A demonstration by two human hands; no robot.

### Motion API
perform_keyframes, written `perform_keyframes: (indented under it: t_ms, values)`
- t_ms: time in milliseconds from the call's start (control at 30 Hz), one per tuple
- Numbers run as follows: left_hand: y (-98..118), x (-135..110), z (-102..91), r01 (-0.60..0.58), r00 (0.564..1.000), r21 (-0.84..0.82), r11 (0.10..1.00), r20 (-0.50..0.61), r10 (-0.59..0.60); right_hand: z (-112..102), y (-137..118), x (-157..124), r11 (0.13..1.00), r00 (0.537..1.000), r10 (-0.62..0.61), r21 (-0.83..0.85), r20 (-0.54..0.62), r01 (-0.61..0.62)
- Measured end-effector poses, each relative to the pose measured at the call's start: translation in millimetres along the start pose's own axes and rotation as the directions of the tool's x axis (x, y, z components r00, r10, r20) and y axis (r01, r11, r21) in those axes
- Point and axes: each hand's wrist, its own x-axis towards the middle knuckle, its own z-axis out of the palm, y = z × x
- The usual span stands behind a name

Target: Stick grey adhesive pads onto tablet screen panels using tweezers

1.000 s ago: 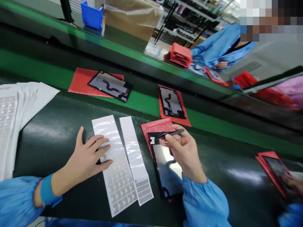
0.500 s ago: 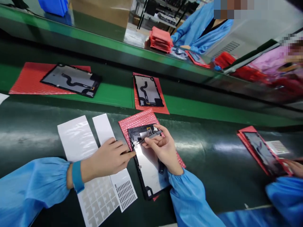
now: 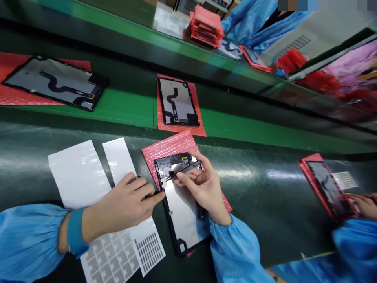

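Note:
My right hand (image 3: 203, 182) grips dark tweezers (image 3: 188, 168), their tip pointing down-left at the upper left part of a screen panel (image 3: 185, 212). This panel lies back up, with a silvery back and black frame, on a red bubble-wrap pouch (image 3: 171, 147). At the panel's left edge is my left hand (image 3: 132, 202), fingers bent and one fingertip against the frame. Something dark shows between its fingers, too hidden to name. Beneath my left hand and wrist lie a wide sheet of grey stickers (image 3: 113, 255) and a narrow sheet of small dark stickers (image 3: 150, 249).
Two more panels lie on red pouches along the green strip: one panel (image 3: 59, 82) at left, another (image 3: 178, 102) mid-view. On the right, a co-worker's hand (image 3: 362, 204) holds a panel (image 3: 324, 184). Stacked red pouches (image 3: 206, 25) stand beyond the ledge.
The view has shifted, so the left panel and sheets sit farther left. The tweezers stay in my right hand over the panel's upper left; my left hand remains at its edge.

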Motion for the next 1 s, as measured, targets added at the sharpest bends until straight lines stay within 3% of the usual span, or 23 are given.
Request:
perform_keyframes:
  t_ms: [567,1000]
  values:
    - [0.0,-1.1,0.4,0.002,1.000,0.017,1.000,0.020,-0.003,0.1,1.8,3.0,1.000,1.000,-0.001,-0.007,-0.004,0.001]
    - [1.4,0.5,-2.1,0.038,0.999,0.026,0.999,-0.024,-0.037,1.6,0.6,2.9,1.000,1.000,0.022,0.015,-0.016,-0.021]
